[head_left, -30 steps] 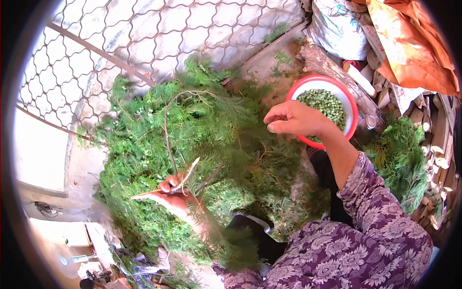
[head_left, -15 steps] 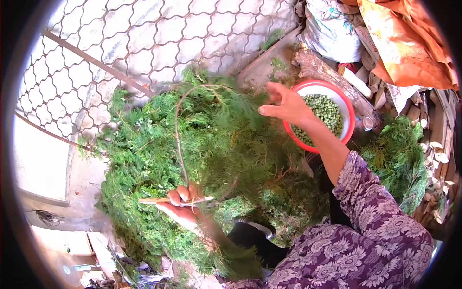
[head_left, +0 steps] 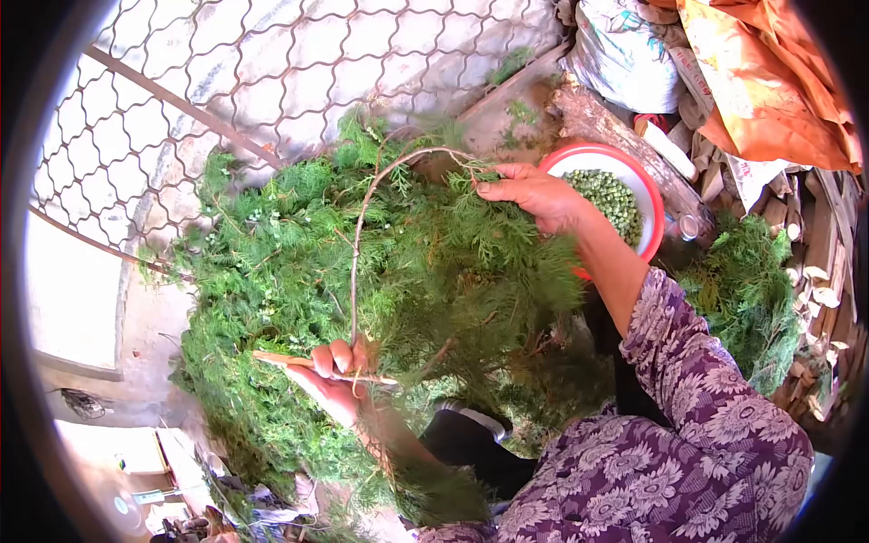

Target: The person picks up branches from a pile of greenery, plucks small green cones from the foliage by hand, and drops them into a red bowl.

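Observation:
A long, leafy evergreen branch (head_left: 358, 237) arches up from my left hand (head_left: 337, 385) and curves over toward the right. The fingers of that hand are closed around its woody stem, and the pale cut end (head_left: 282, 360) sticks out to the left. My right hand (head_left: 540, 196) pinches the branch's far tip between thumb and fingers. Just behind this hand is a red-rimmed white basin (head_left: 654, 190) holding many small green cones (head_left: 615, 204). Beneath both hands lies a broad heap of cut evergreen branches (head_left: 262, 299).
A wire mesh fence (head_left: 299, 72) stands behind the heap. At the right are a log (head_left: 615, 122), stacked firewood (head_left: 828, 271), more greenery (head_left: 738, 290), a white sack (head_left: 625, 54) and an orange sheet (head_left: 769, 81). A fan (head_left: 122, 511) shows at lower left.
My right hand has gone from open beside the branch to pinching its tip. The arched branch has shifted slightly to the right, while my left hand keeps its hold.

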Demonstrator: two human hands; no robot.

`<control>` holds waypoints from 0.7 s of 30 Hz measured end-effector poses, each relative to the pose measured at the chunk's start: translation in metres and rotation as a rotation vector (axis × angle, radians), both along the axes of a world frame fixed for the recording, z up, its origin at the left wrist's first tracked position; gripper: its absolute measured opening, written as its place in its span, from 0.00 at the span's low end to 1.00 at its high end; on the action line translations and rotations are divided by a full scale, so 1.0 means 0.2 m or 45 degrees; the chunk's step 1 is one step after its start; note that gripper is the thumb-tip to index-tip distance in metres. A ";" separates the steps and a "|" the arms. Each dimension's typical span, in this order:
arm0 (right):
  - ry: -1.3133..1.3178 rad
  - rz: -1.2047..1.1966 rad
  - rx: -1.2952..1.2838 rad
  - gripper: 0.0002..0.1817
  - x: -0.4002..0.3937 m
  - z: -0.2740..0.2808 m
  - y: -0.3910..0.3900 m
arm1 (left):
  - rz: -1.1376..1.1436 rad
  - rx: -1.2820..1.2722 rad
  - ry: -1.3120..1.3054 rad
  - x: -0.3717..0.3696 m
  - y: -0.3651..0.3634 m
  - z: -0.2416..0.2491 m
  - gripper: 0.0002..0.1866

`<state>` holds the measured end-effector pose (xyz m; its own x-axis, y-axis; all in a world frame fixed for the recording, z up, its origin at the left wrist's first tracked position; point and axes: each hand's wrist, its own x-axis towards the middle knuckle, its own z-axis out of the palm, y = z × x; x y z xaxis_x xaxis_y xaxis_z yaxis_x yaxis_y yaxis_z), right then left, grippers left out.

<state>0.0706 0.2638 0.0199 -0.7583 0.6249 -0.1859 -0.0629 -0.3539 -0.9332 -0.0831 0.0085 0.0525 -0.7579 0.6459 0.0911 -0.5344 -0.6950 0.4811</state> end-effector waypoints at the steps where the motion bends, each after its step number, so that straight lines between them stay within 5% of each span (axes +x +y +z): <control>1: -0.002 0.005 -0.002 0.21 0.00 0.01 -0.01 | 0.005 -0.002 -0.002 -0.04 -0.01 -0.04 0.28; 7: 0.106 0.071 0.030 0.28 -0.06 -0.10 0.02 | -0.073 -0.119 0.248 -0.12 -0.03 -0.09 0.27; 10: -0.215 -0.278 0.884 0.35 -0.08 -0.18 0.02 | 0.015 -0.177 0.285 -0.08 -0.01 -0.04 0.24; 12: -0.246 -0.354 1.183 0.37 -0.07 -0.20 0.00 | 0.384 -0.325 0.142 -0.11 0.00 -0.07 0.26; 14: -0.273 -0.436 1.481 0.38 -0.06 -0.17 -0.03 | 0.420 -0.358 0.112 -0.14 -0.01 -0.08 0.26; 21: -0.253 0.793 1.392 0.38 -0.03 -0.14 -0.29 | 0.553 -0.422 0.088 -0.23 -0.05 -0.15 0.25</control>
